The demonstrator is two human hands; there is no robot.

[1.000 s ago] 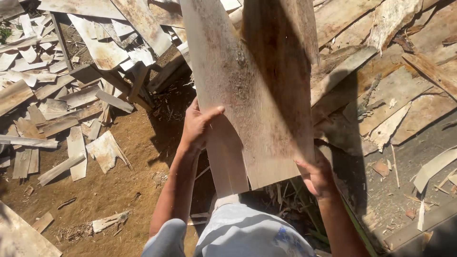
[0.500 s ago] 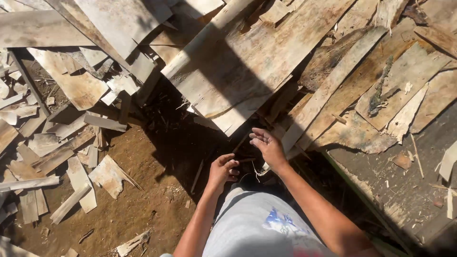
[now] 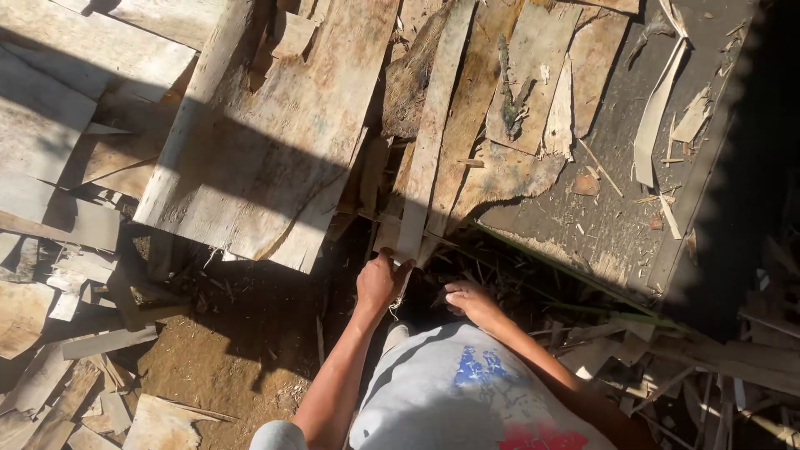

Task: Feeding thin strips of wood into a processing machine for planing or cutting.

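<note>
At the near edge of the veneer pile (image 3: 250, 167), I see my left hand (image 3: 379, 283) gripping the lower end of a long narrow wood strip (image 3: 429, 133). My right hand (image 3: 471, 298) hangs loose beside it over dark debris, grasping nothing. I judge the strip light, thin and brittle, apt to flex or split, so the end grip suits it. Its long axis runs away from me, leaning slightly right, across the stacked sheets.
</note>
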